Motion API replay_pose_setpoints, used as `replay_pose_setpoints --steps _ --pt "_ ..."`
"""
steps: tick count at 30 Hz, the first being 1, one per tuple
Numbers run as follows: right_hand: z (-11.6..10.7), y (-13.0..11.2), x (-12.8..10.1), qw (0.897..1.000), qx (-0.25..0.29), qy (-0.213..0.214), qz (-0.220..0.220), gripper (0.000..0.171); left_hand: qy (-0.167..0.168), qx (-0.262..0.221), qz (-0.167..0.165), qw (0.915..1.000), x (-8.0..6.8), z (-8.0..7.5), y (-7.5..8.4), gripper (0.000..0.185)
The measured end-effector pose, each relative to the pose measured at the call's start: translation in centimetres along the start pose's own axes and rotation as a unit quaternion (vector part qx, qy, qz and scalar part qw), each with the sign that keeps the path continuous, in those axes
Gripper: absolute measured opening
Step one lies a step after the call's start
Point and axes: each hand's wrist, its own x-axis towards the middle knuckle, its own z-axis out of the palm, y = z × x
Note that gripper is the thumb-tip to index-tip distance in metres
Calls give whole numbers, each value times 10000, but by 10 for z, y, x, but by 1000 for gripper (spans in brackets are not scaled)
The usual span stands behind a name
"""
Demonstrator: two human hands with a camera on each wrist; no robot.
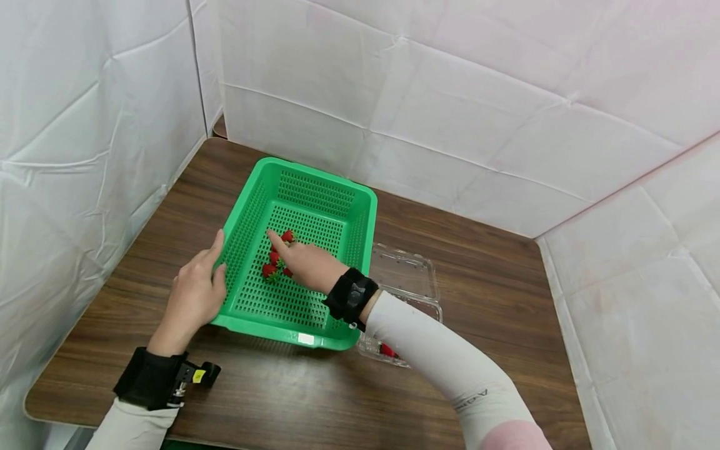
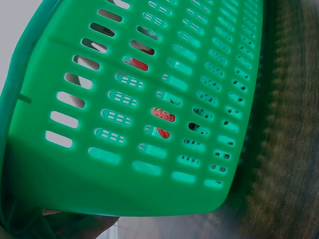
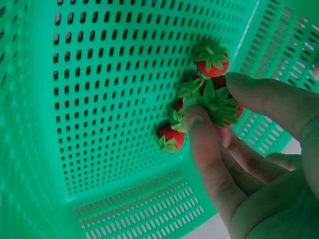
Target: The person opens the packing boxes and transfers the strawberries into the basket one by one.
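A green slotted basket stands on the brown table. Several red strawberries lie on its floor. My left hand grips the basket's left rim, and a bit of that hand shows under the basket wall in the left wrist view. My right hand reaches into the basket. In the right wrist view its thumb and a finger pinch one leafy strawberry. Other strawberries lie beside it against the basket floor.
An open clear plastic clamshell box lies just right of the basket, with one strawberry left at its near end. White cloth walls close in the table at the back and on both sides.
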Motion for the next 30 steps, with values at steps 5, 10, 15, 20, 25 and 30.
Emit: replay_pose_setpoints --steps 5,10,15,20,25,30 --pt "8 1 10 9998 -54 -198 23 76 2 15 3 10000 0 0 0 61" --pt "12 0 17 9989 -320 -329 92 66 -14 8 7 10000 -1 0 0 61" --pt "17 1 24 9987 -394 -315 111 56 -32 5 -3 10000 -1 -1 1 62" --pt "20 2 28 9987 -408 -305 64 49 18 25 18 10000 -1 -1 1 61" --pt "23 0 30 9977 -620 -275 -4 49 -14 38 -2 10000 -1 -1 1 62" --pt "26 0 30 9965 -819 -159 -77 42 -48 17 -34 10000 -1 0 1 61"
